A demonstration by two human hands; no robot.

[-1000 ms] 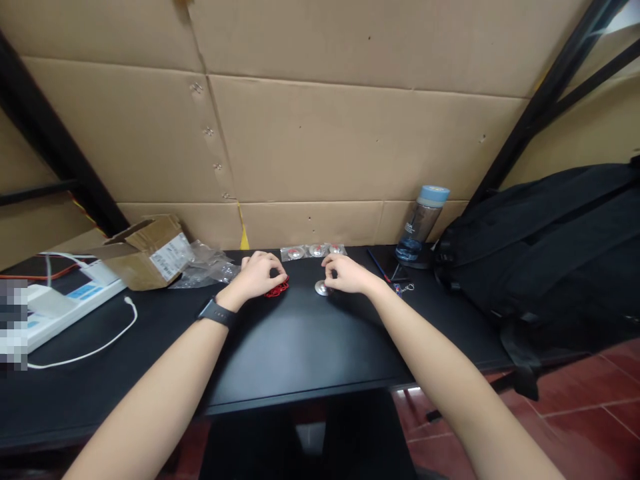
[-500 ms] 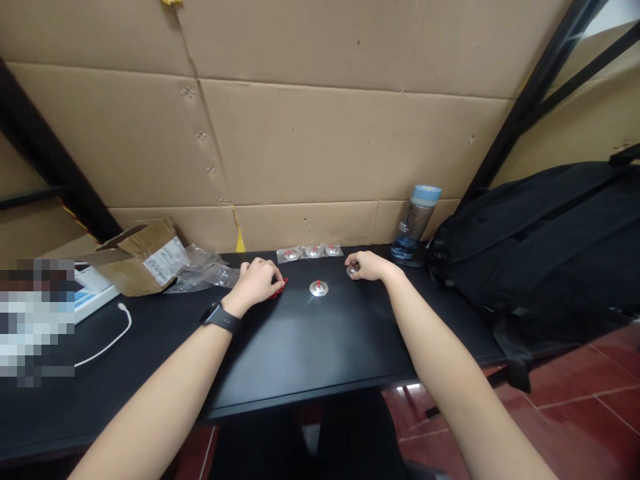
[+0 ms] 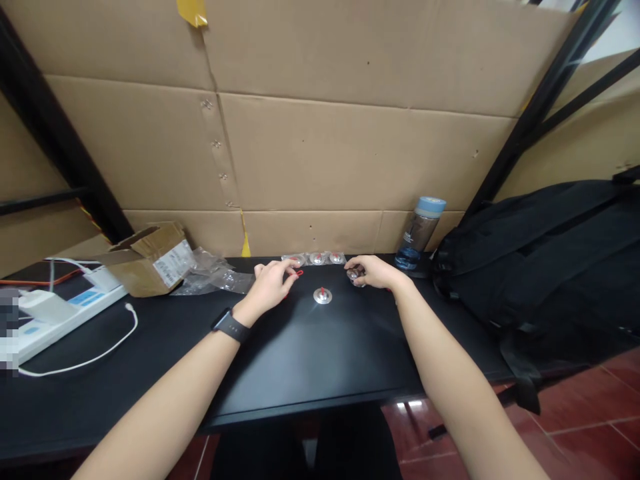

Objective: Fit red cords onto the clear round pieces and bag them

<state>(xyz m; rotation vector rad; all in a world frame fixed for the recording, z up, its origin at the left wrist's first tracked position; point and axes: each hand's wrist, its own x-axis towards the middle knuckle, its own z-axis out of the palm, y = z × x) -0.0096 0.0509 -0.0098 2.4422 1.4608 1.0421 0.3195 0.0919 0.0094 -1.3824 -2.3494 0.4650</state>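
My left hand (image 3: 273, 283), a dark watch on its wrist, pinches a thin red loop (image 3: 299, 273) between thumb and fingers. My right hand (image 3: 375, 272) has its fingers closed round a small shiny disc (image 3: 355, 275) on the black table. Between the hands lies a round silver disc (image 3: 323, 296) with a red piece standing at its centre. Behind it, three similar discs in clear wrapping (image 3: 319, 258) form a row near the cardboard wall.
An open cardboard box (image 3: 150, 260) and crumpled clear plastic (image 3: 207, 270) lie left, beside a white power strip (image 3: 75, 313) and white cable. A blue-capped bottle (image 3: 420, 233) and a black backpack (image 3: 545, 267) stand right. The table's front edge (image 3: 310, 405) runs below.
My left hand has lifted the red loop and moved slightly toward the wrapped discs. My right hand keeps its grip on the small disc. The view has shifted a little.
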